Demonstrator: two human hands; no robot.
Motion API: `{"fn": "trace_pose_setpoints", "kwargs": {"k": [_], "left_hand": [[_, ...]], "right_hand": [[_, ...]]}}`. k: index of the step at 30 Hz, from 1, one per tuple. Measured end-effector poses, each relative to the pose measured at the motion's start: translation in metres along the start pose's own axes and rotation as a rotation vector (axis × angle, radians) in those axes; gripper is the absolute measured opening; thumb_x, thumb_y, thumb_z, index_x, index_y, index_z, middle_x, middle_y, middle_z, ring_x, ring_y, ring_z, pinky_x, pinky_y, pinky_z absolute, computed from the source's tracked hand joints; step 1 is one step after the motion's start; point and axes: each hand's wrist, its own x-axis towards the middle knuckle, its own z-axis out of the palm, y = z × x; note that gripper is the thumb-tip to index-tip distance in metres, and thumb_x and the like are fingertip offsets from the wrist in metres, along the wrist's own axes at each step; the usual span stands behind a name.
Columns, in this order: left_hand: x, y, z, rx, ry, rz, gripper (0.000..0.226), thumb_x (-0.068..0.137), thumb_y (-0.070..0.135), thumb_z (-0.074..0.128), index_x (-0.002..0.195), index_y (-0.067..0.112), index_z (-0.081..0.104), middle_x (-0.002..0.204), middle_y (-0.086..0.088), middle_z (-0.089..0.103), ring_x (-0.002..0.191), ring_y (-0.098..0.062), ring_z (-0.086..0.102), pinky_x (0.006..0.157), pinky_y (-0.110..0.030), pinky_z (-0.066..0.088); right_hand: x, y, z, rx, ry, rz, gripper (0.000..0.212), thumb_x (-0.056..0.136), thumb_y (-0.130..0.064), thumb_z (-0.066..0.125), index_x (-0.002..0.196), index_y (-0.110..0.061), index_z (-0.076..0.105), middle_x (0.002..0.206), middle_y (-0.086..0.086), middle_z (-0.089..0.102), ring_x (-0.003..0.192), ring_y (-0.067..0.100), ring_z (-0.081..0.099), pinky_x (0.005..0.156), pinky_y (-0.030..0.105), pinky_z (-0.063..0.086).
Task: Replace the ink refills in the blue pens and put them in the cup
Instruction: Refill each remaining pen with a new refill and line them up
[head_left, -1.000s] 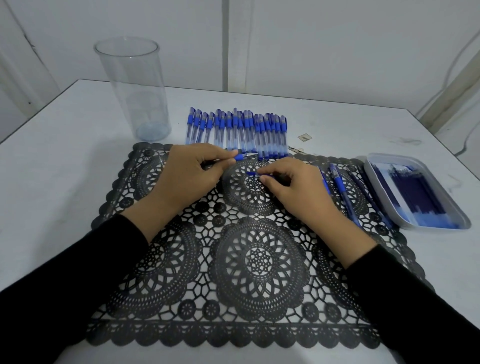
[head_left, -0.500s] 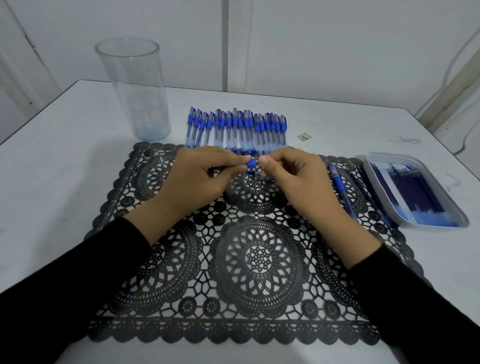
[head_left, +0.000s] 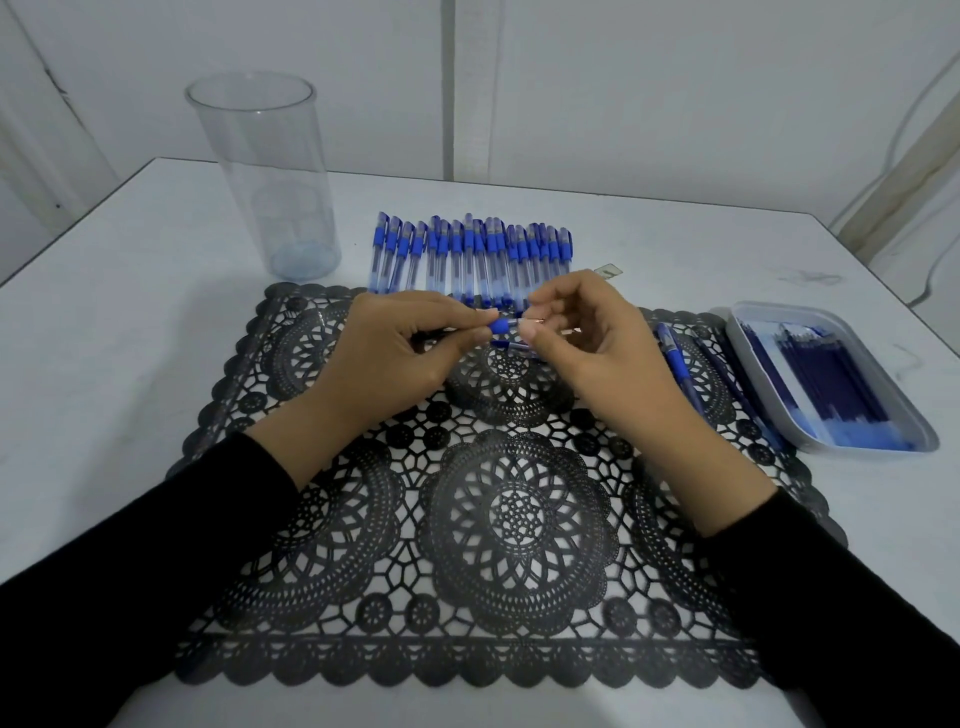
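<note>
The left hand (head_left: 395, 358) is gripping the blue pen (head_left: 500, 327) while the right hand (head_left: 587, 343) is pinching its tip, pulling slightly farther away than before

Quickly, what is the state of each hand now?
Left hand: closed, gripping the blue pen.
Right hand: closed, pinching the tip end of that pen.

The right grip (head_left: 587, 343), low over the mat (head_left: 514, 519) a second ago, now rises to meet the left grip (head_left: 395, 353), its fingertips (head_left: 530, 330) pinching the tip of the held pen (head_left: 500, 327).
</note>
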Motion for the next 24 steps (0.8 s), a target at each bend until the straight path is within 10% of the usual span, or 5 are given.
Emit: {"fn": "trace_pose_setpoints", "kwargs": {"k": [11, 24], "left_hand": [[-0.0008, -0.0006, -0.0002, 0.021, -0.016, 0.015, 0.022, 0.083, 0.011, 0.078, 0.105, 0.007, 0.075, 0.095, 0.004, 0.073, 0.085, -0.004, 0.071, 0.078, -0.016, 0.056], [-0.0009, -0.0019, -0.0009, 0.027, -0.026, -0.008, 0.021, 0.084, 0.012, 0.078, 0.104, 0.007, 0.076, 0.095, 0.004, 0.074, 0.085, -0.002, 0.071, 0.078, -0.014, 0.054]], "right_hand": [[0.0001, 0.0037, 0.0020, -0.140, -0.019, 0.004, 0.009, 0.095, -0.025, 0.061, 0.095, -0.016, 0.064, 0.084, 0.003, 0.066, 0.079, 0.023, 0.064, 0.075, 0.037, 0.056], [-0.0013, 0.0041, -0.0021, -0.040, -0.020, 0.023, 0.005, 0.091, -0.013, 0.067, 0.095, -0.011, 0.068, 0.082, 0.001, 0.061, 0.072, 0.006, 0.054, 0.065, 0.014, 0.045]]}}
